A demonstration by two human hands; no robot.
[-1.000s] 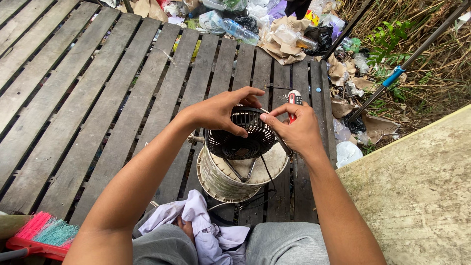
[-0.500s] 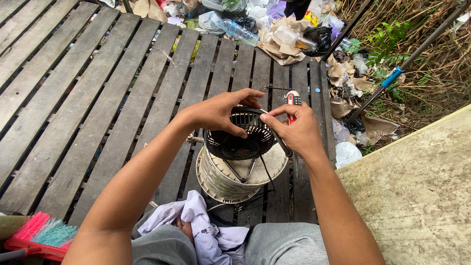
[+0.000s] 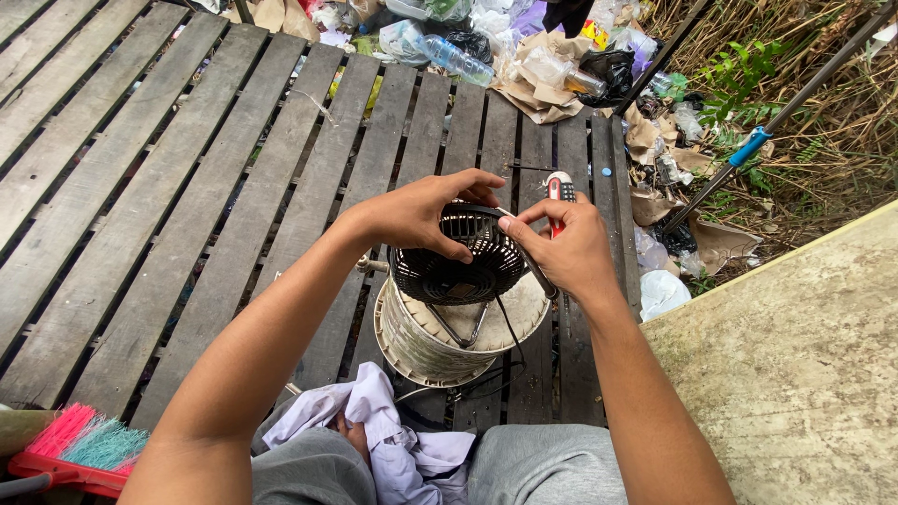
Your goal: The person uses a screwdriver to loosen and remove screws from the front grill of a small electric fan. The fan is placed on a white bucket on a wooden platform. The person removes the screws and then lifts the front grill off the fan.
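Note:
A small black fan with a round grille (image 3: 456, 264) rests on top of a dirty white upturned bucket (image 3: 440, 341) on a wooden plank deck. My left hand (image 3: 426, 213) lies over the grille's top and grips it. My right hand (image 3: 561, 245) holds a red-handled screwdriver (image 3: 559, 192), with its shaft angled at the grille's right edge. A black cord (image 3: 510, 341) runs down from the fan across the bucket.
A pale crumpled cloth (image 3: 388, 440) lies on my lap. A red brush with pink and teal bristles (image 3: 79, 449) sits at the lower left. Trash, bottles and cardboard (image 3: 543, 65) pile past the deck's far edge. A concrete slab (image 3: 795, 374) lies on the right.
My right hand has shifted slightly, bringing the screwdriver closer to the fan's rim. The left hand stays on the grille.

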